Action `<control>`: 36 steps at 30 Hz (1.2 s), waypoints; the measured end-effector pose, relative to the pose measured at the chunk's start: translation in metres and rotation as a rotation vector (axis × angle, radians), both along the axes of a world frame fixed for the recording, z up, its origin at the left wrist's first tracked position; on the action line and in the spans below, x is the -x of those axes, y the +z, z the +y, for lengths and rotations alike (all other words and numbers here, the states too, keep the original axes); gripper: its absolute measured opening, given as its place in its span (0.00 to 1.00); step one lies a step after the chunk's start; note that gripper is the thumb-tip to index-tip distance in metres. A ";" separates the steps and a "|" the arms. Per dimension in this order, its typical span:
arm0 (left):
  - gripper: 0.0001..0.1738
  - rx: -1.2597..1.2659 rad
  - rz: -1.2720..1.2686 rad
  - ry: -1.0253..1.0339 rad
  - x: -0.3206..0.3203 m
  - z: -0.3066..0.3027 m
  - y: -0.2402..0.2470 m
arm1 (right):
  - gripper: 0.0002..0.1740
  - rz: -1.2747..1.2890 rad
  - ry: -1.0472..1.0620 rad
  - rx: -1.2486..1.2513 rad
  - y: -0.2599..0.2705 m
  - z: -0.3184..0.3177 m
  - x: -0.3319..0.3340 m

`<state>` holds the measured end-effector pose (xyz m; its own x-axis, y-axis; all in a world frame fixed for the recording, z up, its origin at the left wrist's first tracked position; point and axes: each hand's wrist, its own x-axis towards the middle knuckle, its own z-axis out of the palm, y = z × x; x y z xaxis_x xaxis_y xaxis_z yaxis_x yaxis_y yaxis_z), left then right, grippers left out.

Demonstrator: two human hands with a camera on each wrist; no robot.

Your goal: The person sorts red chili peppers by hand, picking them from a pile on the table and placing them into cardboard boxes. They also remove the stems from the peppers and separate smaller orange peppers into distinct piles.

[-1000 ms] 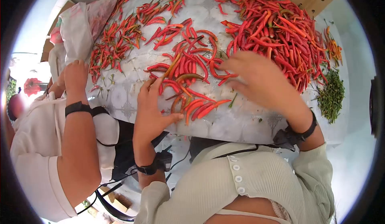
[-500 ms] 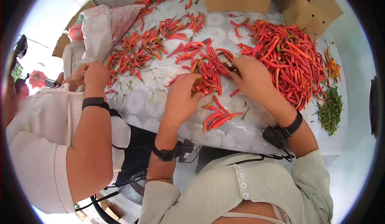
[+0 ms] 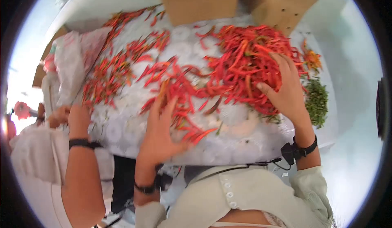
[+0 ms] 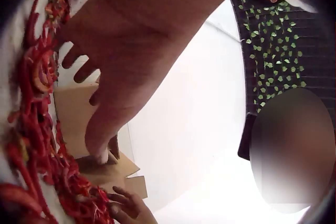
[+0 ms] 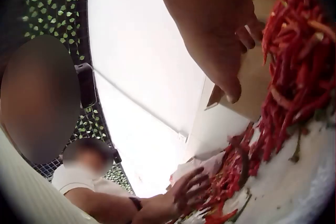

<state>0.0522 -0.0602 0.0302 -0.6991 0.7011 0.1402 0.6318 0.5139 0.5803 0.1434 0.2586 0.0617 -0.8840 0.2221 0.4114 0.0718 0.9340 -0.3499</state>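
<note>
In the head view my left hand (image 3: pixel 158 134) is spread, its fingertips at the lower left of a loose middle group of red chillies (image 3: pixel 179 93). My right hand (image 3: pixel 286 90), fingers spread and thumb apart, lies over the right side of the large heap of red chillies (image 3: pixel 237 64). In the left wrist view the fingers and thumb of my left hand (image 4: pixel 121 66) stand apart. The right wrist view has my right hand (image 5: pixel 223 40) beside the heap, with part of its fingers hidden. No chilli is visibly gripped in either hand.
Cardboard boxes (image 3: pixel 200 5) stand at the back. Green stems (image 3: pixel 316 103) lie at the right, below a few orange chillies (image 3: pixel 312 59). Smaller chillies (image 3: pixel 107 79) spread at the left near a white sack (image 3: pixel 70 60) and another person's arm (image 3: pixel 81 175).
My right hand has moved from the middle chillies to the large heap on the right. My left hand has spread its fingers. The head view has shifted.
</note>
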 end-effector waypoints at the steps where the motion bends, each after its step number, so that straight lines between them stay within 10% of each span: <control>1: 0.62 0.125 0.006 0.012 -0.014 0.002 -0.002 | 0.42 0.019 -0.063 -0.030 -0.006 0.010 -0.003; 15: 0.42 0.227 0.162 0.087 0.014 0.044 -0.025 | 0.50 -0.110 -0.199 -0.037 -0.060 0.001 0.027; 27: 0.34 0.134 0.451 0.232 0.053 0.076 0.005 | 0.30 0.183 0.452 0.353 -0.058 -0.019 0.090; 31: 0.32 0.005 0.351 -0.120 0.010 0.117 0.023 | 0.15 0.303 -0.107 0.312 -0.019 0.065 0.084; 36: 0.33 0.009 0.337 -0.630 -0.039 0.191 0.013 | 0.24 0.192 -0.613 0.187 -0.056 0.165 0.066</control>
<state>0.0909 0.1306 0.0428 -0.0802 0.9598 0.2691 0.9543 -0.0041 0.2989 0.0770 0.4234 0.0061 -0.4903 0.7436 0.4545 0.4905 0.6665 -0.5614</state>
